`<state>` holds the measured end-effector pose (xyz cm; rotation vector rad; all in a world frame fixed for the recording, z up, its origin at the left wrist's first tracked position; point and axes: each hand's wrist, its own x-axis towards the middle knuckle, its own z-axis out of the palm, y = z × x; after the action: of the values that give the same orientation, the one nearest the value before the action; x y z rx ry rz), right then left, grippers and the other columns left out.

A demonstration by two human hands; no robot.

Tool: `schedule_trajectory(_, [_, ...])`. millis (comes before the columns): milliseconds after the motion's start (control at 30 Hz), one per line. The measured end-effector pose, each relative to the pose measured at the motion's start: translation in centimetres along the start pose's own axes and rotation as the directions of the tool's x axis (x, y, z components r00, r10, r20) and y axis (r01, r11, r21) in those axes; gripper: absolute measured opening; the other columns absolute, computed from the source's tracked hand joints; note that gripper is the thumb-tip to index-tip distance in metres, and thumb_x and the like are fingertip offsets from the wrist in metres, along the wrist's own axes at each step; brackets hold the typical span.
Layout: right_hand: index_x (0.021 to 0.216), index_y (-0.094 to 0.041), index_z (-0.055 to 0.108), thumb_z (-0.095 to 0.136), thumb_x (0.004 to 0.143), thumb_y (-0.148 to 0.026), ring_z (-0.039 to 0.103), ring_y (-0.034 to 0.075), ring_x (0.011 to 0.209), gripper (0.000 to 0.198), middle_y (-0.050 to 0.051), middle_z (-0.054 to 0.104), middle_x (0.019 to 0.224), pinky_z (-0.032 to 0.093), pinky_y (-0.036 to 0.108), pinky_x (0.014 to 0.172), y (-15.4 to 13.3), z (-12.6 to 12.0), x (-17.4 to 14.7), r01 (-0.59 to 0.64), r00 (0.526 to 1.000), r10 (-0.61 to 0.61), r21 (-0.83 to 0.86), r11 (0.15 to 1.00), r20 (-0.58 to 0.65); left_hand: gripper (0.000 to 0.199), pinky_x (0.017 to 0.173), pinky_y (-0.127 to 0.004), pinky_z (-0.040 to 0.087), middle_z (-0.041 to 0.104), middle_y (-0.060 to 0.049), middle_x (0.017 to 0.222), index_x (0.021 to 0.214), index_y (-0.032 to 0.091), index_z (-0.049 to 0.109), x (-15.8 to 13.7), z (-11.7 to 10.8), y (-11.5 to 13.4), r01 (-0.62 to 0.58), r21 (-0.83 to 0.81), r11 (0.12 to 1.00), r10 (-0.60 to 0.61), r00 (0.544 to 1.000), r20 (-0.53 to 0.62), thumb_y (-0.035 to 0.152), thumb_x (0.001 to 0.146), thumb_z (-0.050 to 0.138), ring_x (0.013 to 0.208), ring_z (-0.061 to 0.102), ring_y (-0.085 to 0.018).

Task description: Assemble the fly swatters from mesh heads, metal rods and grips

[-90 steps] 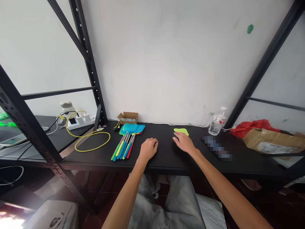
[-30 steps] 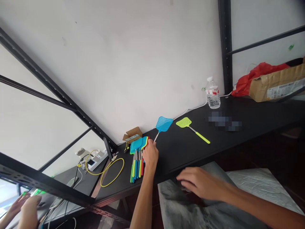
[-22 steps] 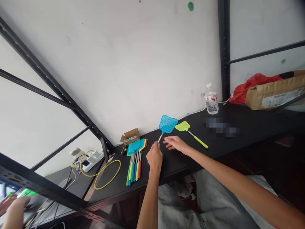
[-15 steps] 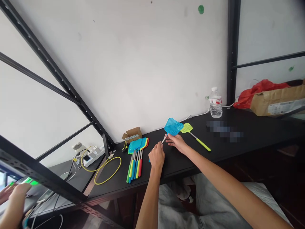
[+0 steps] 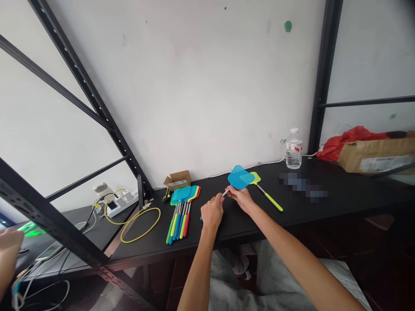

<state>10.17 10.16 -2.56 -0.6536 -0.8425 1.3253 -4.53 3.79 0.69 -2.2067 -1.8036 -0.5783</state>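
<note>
A blue fly swatter [image 5: 239, 176] is held up over the black table, its mesh head pointing away from me. My left hand [image 5: 212, 211] is closed round its handle, most of which the fingers hide. With fingertips pinched on the thin metal shaft just below the head, my right hand [image 5: 240, 198] also grips it. Behind and to the right, a yellow-green fly swatter [image 5: 272, 201] lies on the table, its head partly covered by the blue one. Left of my hands lies a fanned pile of several fly swatters [image 5: 180, 216] with green, yellow, blue and red handles.
A small open cardboard box [image 5: 180, 179] stands behind the pile. A yellow cable [image 5: 154, 229] and a power strip [image 5: 125, 202] are at the left. A water bottle [image 5: 293, 151] and a larger carton [image 5: 376, 155] stand right. Another person's hand [image 5: 9, 246] shows far left.
The camera view has shifted slightly. The blue swatter's head has moved a little right, with both hands still on it. The other person's hand has moved left, partly out of view.
</note>
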Motion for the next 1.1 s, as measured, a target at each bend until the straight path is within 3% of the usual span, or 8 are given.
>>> schedule_trajectory(400, [0.075, -0.019, 0.074, 0.087, 0.057, -0.045, 0.066, 0.017, 0.079, 0.035, 0.005, 0.072, 0.084, 0.053, 0.030, 0.074, 0.38, -0.23, 0.23, 0.051, 0.998, -0.051, 0.007, 0.999, -0.045, 0.036, 0.063, -0.025, 0.032, 0.068, -0.003, 0.090, 0.101, 0.026, 0.061, -0.07, 0.45, -0.15, 0.012, 0.026, 1.000, -0.010, 0.998, -0.067, 0.035, 0.102, 0.027, 0.081, 0.064, -0.017])
schedule_trajectory(900, [0.077, -0.018, 0.072, 0.086, 0.059, -0.045, 0.067, 0.018, 0.079, 0.035, 0.007, 0.072, 0.084, 0.053, 0.031, 0.073, -0.12, -0.23, 0.14, 0.143, 0.981, -0.142, -0.001, 0.990, -0.132, 0.033, 0.063, -0.026, 0.032, 0.067, -0.004, 0.088, 0.100, 0.026, 0.063, -0.23, 0.12, -0.03, 0.035, 0.022, 0.999, -0.033, 0.996, -0.083, 0.035, 0.101, 0.031, 0.080, 0.064, -0.017])
schedule_trajectory(1100, [0.074, -0.018, 0.072, 0.087, 0.055, -0.047, 0.066, 0.017, 0.078, 0.038, 0.006, 0.071, 0.083, 0.053, 0.030, 0.071, -0.46, -0.23, 0.21, 0.179, 0.967, -0.170, 0.034, 0.983, -0.191, 0.035, 0.069, -0.027, 0.035, 0.066, -0.004, 0.087, 0.101, 0.027, 0.064, -0.23, 0.55, -0.26, 0.024, 0.031, 0.999, -0.020, 0.990, -0.137, 0.034, 0.102, 0.030, 0.080, 0.063, -0.018])
